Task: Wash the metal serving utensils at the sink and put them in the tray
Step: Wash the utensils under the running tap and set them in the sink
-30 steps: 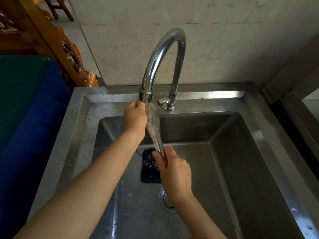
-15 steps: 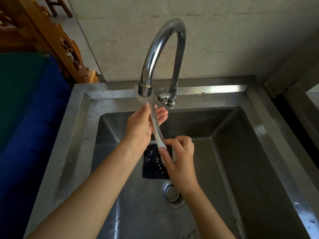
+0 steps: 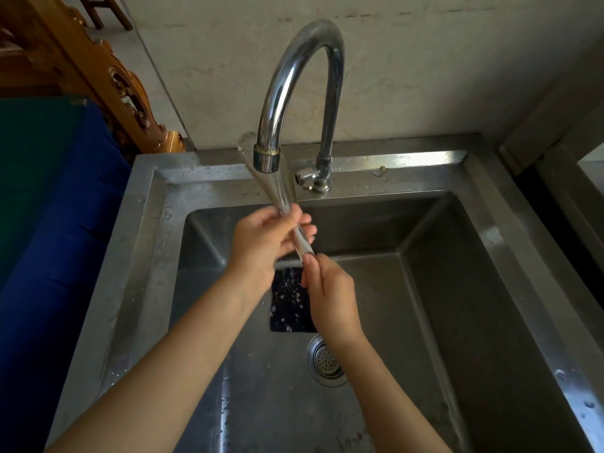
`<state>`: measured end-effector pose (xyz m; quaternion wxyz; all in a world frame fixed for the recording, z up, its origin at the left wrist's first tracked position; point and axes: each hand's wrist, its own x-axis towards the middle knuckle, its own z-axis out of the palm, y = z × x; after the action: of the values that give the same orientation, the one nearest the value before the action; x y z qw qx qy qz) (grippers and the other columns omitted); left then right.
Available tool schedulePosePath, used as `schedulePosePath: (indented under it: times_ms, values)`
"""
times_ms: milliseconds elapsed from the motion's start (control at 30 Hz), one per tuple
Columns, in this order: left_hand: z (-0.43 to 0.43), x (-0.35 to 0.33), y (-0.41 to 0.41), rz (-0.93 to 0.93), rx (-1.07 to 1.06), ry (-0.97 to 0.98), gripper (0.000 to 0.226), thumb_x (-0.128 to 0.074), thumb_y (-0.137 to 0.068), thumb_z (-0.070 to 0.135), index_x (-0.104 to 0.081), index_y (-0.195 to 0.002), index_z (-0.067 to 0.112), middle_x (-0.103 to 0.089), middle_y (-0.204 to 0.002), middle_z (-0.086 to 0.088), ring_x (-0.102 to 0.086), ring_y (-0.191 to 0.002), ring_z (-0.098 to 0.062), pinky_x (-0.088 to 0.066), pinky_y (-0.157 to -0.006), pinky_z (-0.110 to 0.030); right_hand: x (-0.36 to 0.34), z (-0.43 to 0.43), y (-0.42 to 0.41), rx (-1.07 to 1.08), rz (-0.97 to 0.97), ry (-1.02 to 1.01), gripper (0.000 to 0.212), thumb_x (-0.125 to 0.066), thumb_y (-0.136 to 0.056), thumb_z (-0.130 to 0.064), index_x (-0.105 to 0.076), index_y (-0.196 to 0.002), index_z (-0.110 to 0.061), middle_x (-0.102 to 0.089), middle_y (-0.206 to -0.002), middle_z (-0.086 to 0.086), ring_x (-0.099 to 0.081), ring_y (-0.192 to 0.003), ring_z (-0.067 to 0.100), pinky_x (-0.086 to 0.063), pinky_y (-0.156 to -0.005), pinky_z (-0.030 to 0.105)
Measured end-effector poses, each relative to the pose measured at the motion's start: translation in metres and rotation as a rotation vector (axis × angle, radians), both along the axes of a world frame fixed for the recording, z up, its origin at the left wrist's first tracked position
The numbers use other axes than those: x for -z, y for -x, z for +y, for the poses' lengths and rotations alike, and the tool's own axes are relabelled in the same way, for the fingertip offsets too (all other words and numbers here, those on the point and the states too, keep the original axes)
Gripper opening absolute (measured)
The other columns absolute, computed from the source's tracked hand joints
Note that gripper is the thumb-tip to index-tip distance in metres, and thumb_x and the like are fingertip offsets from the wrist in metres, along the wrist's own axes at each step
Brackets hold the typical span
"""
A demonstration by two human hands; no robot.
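Note:
A long metal serving utensil (image 3: 283, 197) stands tilted under the curved tap (image 3: 294, 76), its broad end up behind the spout and its handle slanting down to the right. Water runs over it. My left hand (image 3: 264, 238) wraps its fingers round the middle of the handle. My right hand (image 3: 330, 299) pinches the handle's lower tip from below. Both hands are over the steel sink (image 3: 457, 289). No tray is in view.
A black sponge pad (image 3: 289, 305) lies on the sink floor under my hands, next to the drain strainer (image 3: 325, 361). The tap's valve (image 3: 310, 178) sits on the back ledge. A blue and green surface (image 3: 49, 223) and carved wood (image 3: 108, 80) are at the left.
My left hand has slid down the utensil from near the spout to the handle's middle. My right hand has shifted to pinching the lower tip. The utensil's broad end now shows behind the spout.

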<state>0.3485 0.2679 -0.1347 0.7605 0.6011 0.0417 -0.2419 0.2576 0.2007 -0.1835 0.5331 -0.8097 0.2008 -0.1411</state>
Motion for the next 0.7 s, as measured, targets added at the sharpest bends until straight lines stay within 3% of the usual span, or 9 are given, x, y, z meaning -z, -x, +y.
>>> schedulePosePath:
  times_ms: [133,300,400,500,633,700]
  values:
    - [0.004,-0.011,-0.012,0.034,-0.106,0.069,0.010,-0.061,-0.088,0.016,-0.063,-0.081,0.008,-0.072,-0.066,-0.001,-0.072,-0.066,-0.015,-0.057,-0.059,-0.025,0.009,0.001,0.009,-0.021,0.018,0.087,0.030,-0.041,-0.097,-0.023,-0.039,-0.068,-0.028,-0.041,-0.066,-0.013,-0.041,-0.057,0.001,-0.035,-0.057,0.011]
    - [0.001,-0.014,-0.013,0.134,-0.244,0.206,0.029,-0.045,-0.094,0.040,-0.056,-0.082,0.016,-0.062,-0.054,0.004,-0.063,-0.053,-0.009,-0.052,-0.054,-0.023,0.014,0.003,0.017,-0.108,-0.035,-0.039,0.011,-0.041,-0.098,-0.016,-0.051,-0.092,-0.018,-0.045,-0.087,-0.008,-0.044,-0.080,-0.004,-0.034,-0.073,0.007]
    - [-0.006,-0.015,-0.010,0.144,-0.294,0.248,0.030,-0.040,-0.095,0.042,-0.049,-0.078,0.019,-0.050,-0.049,0.006,-0.049,-0.043,-0.006,-0.045,-0.051,-0.019,0.010,0.010,0.020,-0.128,-0.124,-0.137,0.025,-0.036,-0.097,-0.021,-0.057,-0.109,-0.012,-0.050,-0.099,0.001,-0.052,-0.083,0.000,-0.041,-0.076,0.009]
    - [-0.005,-0.017,-0.009,0.094,-0.319,0.243,0.031,-0.042,-0.095,0.042,-0.048,-0.075,0.019,-0.048,-0.047,0.007,-0.048,-0.042,-0.005,-0.046,-0.052,-0.018,0.007,0.015,0.017,-0.112,-0.248,-0.259,0.031,-0.033,-0.098,-0.017,-0.056,-0.117,-0.008,-0.054,-0.111,0.012,-0.059,-0.086,-0.003,-0.045,-0.075,0.007]
    - [0.002,-0.025,-0.014,0.015,-0.358,0.261,0.031,-0.043,-0.095,0.039,-0.047,-0.073,0.017,-0.046,-0.053,0.004,-0.048,-0.044,-0.005,-0.048,-0.052,-0.017,0.006,0.017,0.003,-0.116,-0.323,-0.809,0.030,-0.032,-0.099,-0.023,-0.047,-0.125,-0.018,-0.057,-0.124,0.015,-0.066,-0.097,0.027,-0.053,-0.087,0.033]
    - [0.004,-0.029,-0.019,-0.007,-0.387,0.256,0.033,-0.043,-0.096,0.038,-0.047,-0.071,0.017,-0.043,-0.055,0.003,-0.047,-0.045,-0.006,-0.047,-0.052,-0.017,0.008,0.012,-0.009,-0.105,-0.292,-1.021,0.032,-0.030,-0.101,-0.023,-0.044,-0.130,-0.019,-0.059,-0.128,0.013,-0.064,-0.106,0.032,-0.051,-0.093,0.040]
